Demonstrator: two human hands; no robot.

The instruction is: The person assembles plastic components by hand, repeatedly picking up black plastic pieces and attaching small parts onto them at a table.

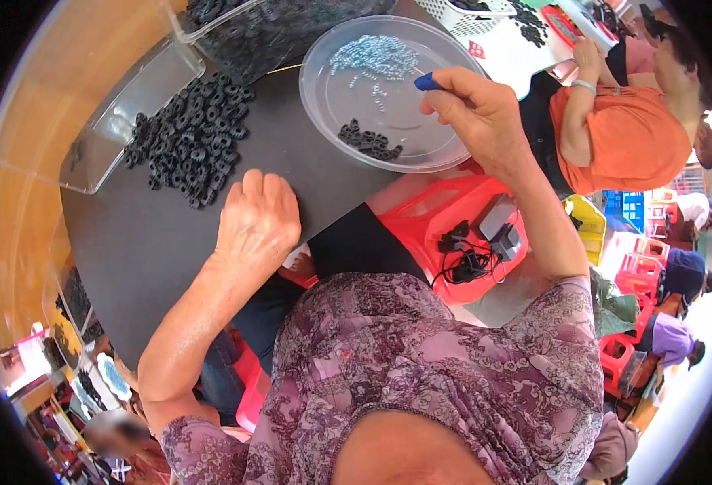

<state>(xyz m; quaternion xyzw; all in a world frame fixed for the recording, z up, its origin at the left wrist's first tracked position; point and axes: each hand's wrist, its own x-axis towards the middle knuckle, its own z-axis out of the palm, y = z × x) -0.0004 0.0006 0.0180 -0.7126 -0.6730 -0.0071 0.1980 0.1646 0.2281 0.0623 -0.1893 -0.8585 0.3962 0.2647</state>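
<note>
Small pale-blue springs lie heaped on the far side of a clear round basin, a few strays trailing nearer, and a cluster of little black parts sits on its near left side. The right hand is raised over the basin's right edge, thumb and forefinger bent toward each other, a blue finger cover on the forefinger; I cannot tell whether they grip anything. Left of the basin, a loose pile of black pieces is spread on the dark table. The left hand is clenched just nearer than that pile, knuckles up, and what it may hold is hidden. A clear plastic bin lies beyond the pile on the left, a bag of black pieces at the far side. Right of the table, a red stool bears black cables; farther right sits a person in orange
</note>
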